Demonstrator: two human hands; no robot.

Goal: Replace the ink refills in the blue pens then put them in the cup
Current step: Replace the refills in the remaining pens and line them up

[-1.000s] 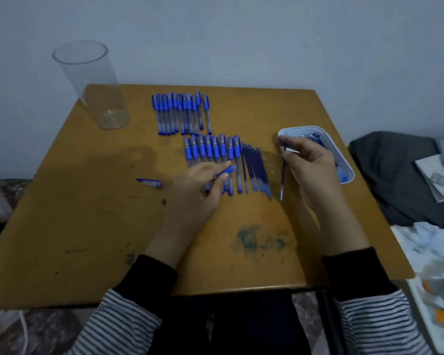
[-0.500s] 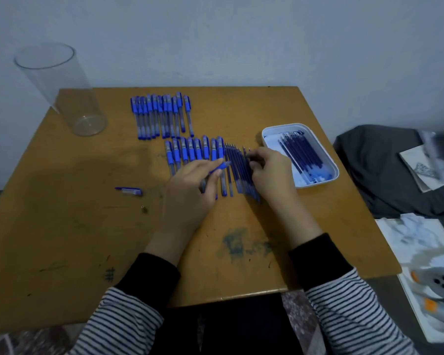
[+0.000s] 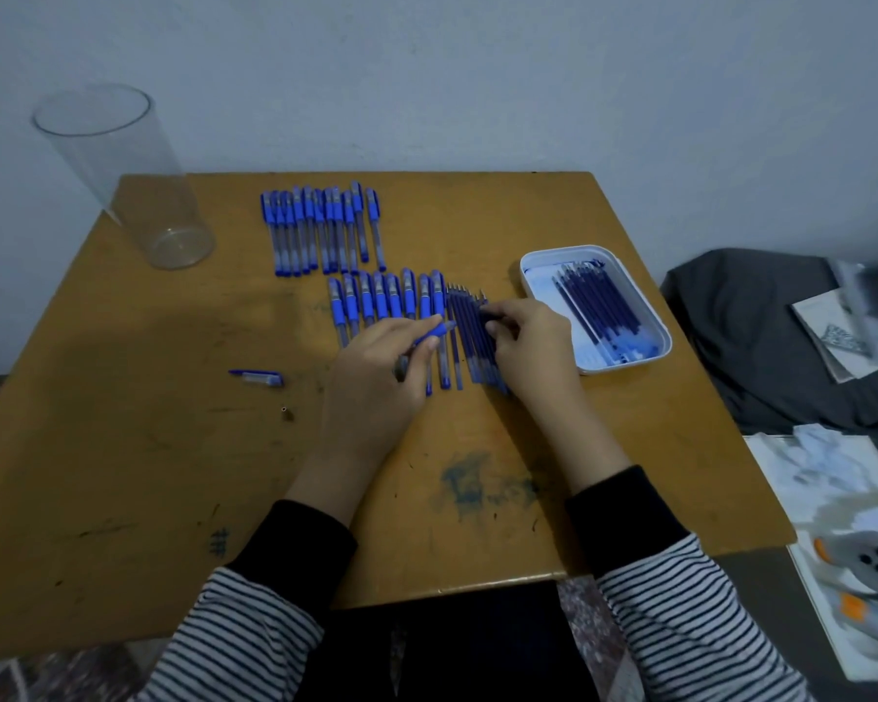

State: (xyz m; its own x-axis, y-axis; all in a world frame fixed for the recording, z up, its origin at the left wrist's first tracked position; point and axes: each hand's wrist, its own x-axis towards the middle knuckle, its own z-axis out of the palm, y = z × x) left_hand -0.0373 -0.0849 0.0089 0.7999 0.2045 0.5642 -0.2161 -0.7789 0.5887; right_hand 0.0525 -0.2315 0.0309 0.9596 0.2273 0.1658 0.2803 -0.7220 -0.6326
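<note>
Two rows of capped blue pens lie on the wooden table: a far row (image 3: 320, 230) and a nearer row (image 3: 376, 304). Beside the nearer row lies a bunch of loose dark-blue refills (image 3: 470, 336). My left hand (image 3: 376, 377) is shut on an uncapped blue pen barrel (image 3: 429, 339), held tilted above the nearer row. My right hand (image 3: 533, 347) rests on the loose refills, its fingertips pinching one of them. A tall clear plastic cup (image 3: 123, 174) stands at the table's far left corner, with nothing in it.
A white tray (image 3: 645, 316) holding several more refills sits just right of my right hand. A loose pen cap (image 3: 257, 377) and a tiny metal tip (image 3: 286, 411) lie left of my left hand. Dark cloth and papers lie off the table's right edge.
My right hand came from the white tray with a refill and went left onto the loose refills next to the pens. The left hand kept hold of the pen barrel.
</note>
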